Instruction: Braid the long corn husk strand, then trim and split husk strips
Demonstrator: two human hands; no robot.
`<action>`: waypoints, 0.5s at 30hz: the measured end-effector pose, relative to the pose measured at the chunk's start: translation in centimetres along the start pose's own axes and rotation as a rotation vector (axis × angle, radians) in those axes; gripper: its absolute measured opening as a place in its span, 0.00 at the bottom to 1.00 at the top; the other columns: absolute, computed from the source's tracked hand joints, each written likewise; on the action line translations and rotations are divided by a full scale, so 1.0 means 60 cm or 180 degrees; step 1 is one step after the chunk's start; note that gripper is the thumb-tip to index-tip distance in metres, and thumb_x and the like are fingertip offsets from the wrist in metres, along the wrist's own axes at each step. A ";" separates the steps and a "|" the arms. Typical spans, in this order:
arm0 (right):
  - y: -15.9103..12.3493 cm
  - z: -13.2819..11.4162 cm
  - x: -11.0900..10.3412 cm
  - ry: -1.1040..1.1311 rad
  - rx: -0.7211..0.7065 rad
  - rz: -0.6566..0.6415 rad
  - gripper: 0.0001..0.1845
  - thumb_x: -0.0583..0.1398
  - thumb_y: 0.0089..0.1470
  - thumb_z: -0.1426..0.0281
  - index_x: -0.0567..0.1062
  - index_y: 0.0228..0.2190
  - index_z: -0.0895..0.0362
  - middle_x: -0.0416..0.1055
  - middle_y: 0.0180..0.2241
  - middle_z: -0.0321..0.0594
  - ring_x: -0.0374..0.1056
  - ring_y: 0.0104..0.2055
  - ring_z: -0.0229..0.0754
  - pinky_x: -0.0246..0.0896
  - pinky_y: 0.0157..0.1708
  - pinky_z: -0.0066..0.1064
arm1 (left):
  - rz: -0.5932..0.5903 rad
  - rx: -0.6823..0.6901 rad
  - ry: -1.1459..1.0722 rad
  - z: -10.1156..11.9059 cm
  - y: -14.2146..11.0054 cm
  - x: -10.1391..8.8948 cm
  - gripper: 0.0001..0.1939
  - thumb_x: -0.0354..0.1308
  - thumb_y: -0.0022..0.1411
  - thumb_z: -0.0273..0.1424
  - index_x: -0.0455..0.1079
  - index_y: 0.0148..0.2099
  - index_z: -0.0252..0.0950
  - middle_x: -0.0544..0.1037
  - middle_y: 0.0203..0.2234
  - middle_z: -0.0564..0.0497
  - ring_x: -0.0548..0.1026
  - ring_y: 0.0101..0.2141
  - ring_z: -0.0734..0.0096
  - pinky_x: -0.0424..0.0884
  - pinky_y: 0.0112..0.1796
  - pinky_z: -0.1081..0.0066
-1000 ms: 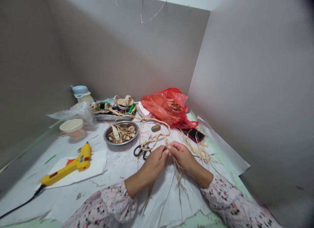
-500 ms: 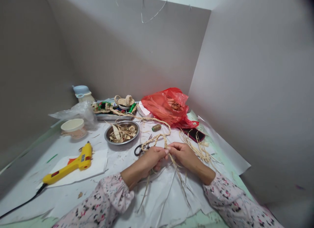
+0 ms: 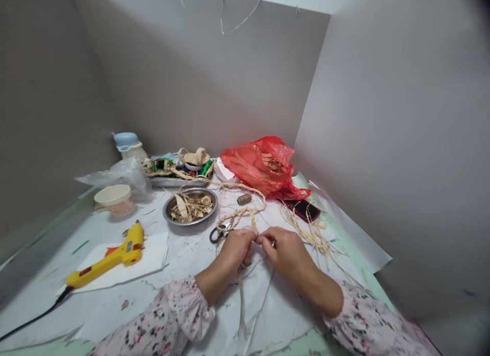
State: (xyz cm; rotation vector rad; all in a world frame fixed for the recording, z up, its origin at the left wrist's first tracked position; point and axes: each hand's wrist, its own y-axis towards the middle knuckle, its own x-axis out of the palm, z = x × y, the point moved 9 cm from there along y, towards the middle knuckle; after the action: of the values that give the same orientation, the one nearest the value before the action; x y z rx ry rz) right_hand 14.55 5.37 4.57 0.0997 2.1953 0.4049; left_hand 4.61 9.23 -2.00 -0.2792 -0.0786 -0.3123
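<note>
While forearms angle inward from floral sleeves (image 3: 179, 310), left hand (image 3: 234, 254) and right hand (image 3: 288, 254) pinch straw braid (image 3: 240, 213) btwn thumbs and fingers, knuckles nearly touching, over paper-covered counter (image 3: 115, 254), braid just beside scissors (image 3: 216, 236).

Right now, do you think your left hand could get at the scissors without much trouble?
Probably yes. The left hand sits right beside the scissors with nothing between them. The straw braid crosses their far end, though, and that hand would first have to let go of it.
</note>
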 end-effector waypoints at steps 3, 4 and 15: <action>-0.015 -0.022 0.012 -0.0776 -0.0340 0.0144 0.10 0.54 0.57 0.73 0.76 0.33 0.59 0.74 0.30 0.44 0.70 0.30 0.43 0.57 0.28 0.30 | -0.0084 -0.0213 -0.0450 -0.006 -0.002 0.006 0.12 0.55 0.49 0.35 0.56 0.22 0.38 0.51 0.12 0.63 0.47 0.14 0.84 0.44 0.17 0.77; -0.019 -0.029 0.016 -0.1019 -0.0465 0.0197 0.09 0.54 0.58 0.73 0.76 0.32 0.59 0.73 0.29 0.44 0.70 0.28 0.43 0.55 0.25 0.30 | -0.0103 -0.0264 -0.0561 -0.007 -0.002 0.006 0.13 0.56 0.50 0.35 0.55 0.22 0.38 0.51 0.12 0.63 0.46 0.14 0.84 0.44 0.17 0.78; -0.035 -0.053 0.039 -0.1595 -0.0975 0.0230 0.11 0.51 0.59 0.78 0.74 0.36 0.61 0.73 0.31 0.45 0.70 0.26 0.42 0.55 0.23 0.31 | -0.0414 -0.0125 -0.0583 0.002 -0.003 0.015 0.15 0.61 0.50 0.40 0.66 0.29 0.31 0.54 0.14 0.62 0.48 0.15 0.85 0.45 0.17 0.79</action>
State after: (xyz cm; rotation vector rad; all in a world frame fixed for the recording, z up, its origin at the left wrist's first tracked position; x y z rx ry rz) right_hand 10.75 3.10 3.92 0.1002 1.6224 0.6731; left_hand 5.38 8.87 -1.71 -0.3421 -0.2723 -0.4174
